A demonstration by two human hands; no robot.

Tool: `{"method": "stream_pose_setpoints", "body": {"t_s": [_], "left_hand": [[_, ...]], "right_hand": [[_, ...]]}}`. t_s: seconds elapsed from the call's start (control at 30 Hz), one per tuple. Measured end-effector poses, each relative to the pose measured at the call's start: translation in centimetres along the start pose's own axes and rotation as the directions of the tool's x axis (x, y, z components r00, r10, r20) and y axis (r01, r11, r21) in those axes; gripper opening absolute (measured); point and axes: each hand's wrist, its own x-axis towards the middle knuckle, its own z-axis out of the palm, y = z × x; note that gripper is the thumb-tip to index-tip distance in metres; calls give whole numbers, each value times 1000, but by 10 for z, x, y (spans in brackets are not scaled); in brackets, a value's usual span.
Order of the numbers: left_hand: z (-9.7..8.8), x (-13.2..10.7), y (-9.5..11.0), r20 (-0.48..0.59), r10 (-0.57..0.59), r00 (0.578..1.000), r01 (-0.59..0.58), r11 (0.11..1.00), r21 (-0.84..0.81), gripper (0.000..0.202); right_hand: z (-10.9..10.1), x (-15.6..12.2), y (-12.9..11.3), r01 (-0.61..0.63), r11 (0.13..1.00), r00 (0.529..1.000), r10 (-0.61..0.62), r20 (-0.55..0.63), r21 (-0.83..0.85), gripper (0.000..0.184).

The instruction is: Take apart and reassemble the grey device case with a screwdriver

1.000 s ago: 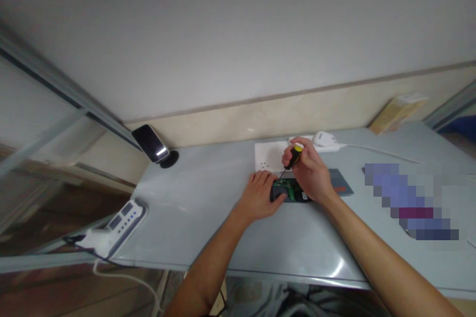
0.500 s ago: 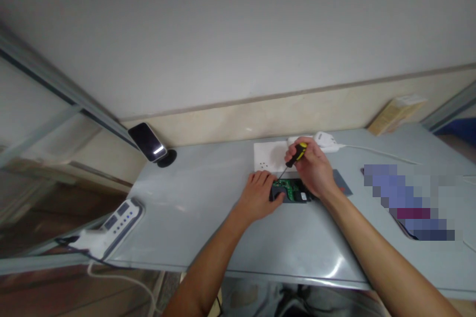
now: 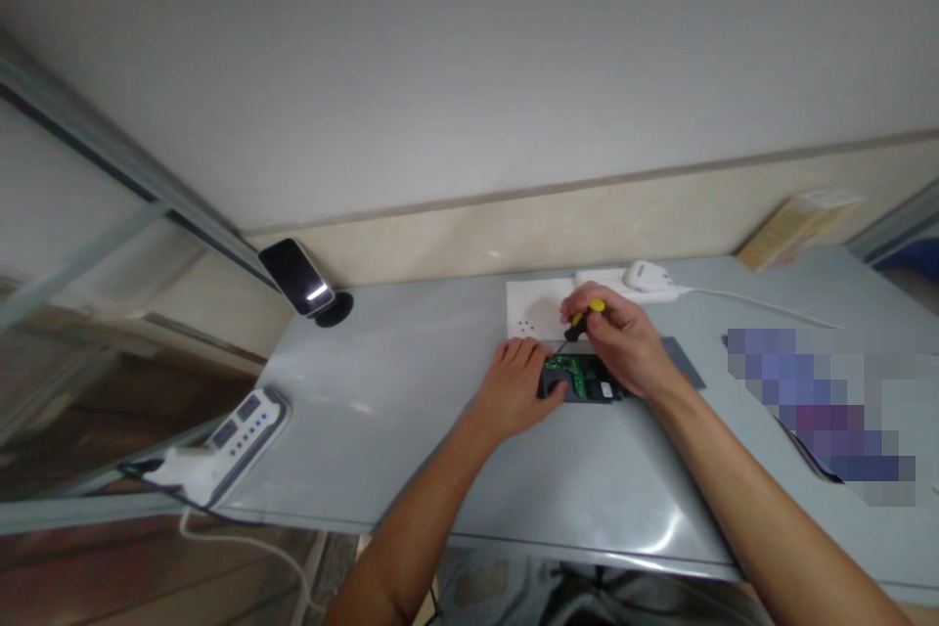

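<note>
A small dark device with a green circuit board (image 3: 579, 376) lies on the pale grey table (image 3: 411, 430). My left hand (image 3: 514, 383) rests on the device's left end, fingers curled over it and thumb against its near edge. My right hand (image 3: 620, 340) is closed around a small screwdriver with a yellow and black handle (image 3: 585, 317). Its thin shaft points down and to the left, at the board's far left corner. A white sheet of paper (image 3: 532, 308) with a few tiny dark specks lies just behind the device.
A phone on a round stand (image 3: 302, 280) leans at the back left. A power strip (image 3: 235, 430) with a cable sits at the left edge. A white charger with a cord (image 3: 649, 276), a cardboard box (image 3: 796, 225) and a dark card (image 3: 682, 362) lie to the right.
My right hand has lowered and tilted the screwdriver a little, so the handle sits closer to the board. My left hand keeps its hold on the device.
</note>
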Motion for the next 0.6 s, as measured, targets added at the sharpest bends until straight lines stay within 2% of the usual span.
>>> {"method": "stream_pose_setpoints", "body": {"t_s": [0.13, 0.33, 0.47, 0.6], "left_hand": [[0, 0, 0, 8, -5, 1000, 5, 1000, -10, 28], [-2, 0, 0, 9, -14, 1000, 14, 1000, -24, 29], [-4, 0, 2, 6, -14, 1000, 14, 999, -30, 27], [-6, 1, 4, 15, -27, 1000, 27, 999, -21, 25]], "right_hand": [[4, -1, -4, -97, 992, 994, 92, 55, 84, 28], [9, 2, -5, -103, 945, 989, 131, -71, 312, 36], [7, 4, -5, -111, 932, 982, 155, -104, 346, 34], [5, 5, -8, -115, 946, 984, 150, -96, 302, 34]]}}
